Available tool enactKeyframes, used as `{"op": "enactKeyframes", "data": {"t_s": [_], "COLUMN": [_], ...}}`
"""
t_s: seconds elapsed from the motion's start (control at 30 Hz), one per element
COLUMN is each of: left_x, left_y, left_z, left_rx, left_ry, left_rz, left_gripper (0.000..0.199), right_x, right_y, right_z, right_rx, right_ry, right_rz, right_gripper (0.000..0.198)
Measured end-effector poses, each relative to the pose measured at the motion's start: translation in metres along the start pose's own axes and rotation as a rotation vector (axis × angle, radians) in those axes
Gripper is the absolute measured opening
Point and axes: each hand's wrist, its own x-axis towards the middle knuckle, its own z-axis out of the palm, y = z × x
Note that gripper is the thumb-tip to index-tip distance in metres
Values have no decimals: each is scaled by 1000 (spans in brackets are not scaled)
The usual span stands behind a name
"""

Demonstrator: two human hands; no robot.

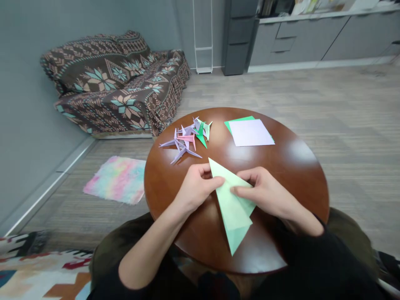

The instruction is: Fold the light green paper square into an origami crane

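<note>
A pale green sheet of origami paper (233,208), folded into overlapping triangular layers, is held over the near half of the round table. My left hand (200,183) pinches its left edge near the upper point, thumb on top and fingers behind. On the right side, my right hand (261,189) grips the same paper, its thumb pressed on the front face and its fingers partly hidden behind. One corner of the paper points down toward my lap. Beyond my left hand lies a pile of folded paper planes (186,141) in purple, pink and green.
The round brown table (296,179) stands before my knees. Flat square sheets (251,133), lilac over green, lie at its far right. A patterned covered sofa (125,83) and a fluffy pastel mat (117,179) are to the left; grey cabinets (300,41) line the back.
</note>
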Motion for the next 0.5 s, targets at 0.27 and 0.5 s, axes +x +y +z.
{"op": "enactKeyframes", "data": {"t_s": [0.27, 0.5], "left_x": [6, 4], "left_y": [16, 37], "left_z": [-35, -56], "left_rx": [236, 75], "left_ry": [39, 257], "left_rz": [69, 178], "left_gripper": [5, 9], "right_x": [-3, 0], "right_y": [-2, 0], "right_z": [-1, -4], "right_rx": [-12, -26], "right_ry": [-99, -44], "right_rz": [97, 16], "right_gripper": [10, 14]}}
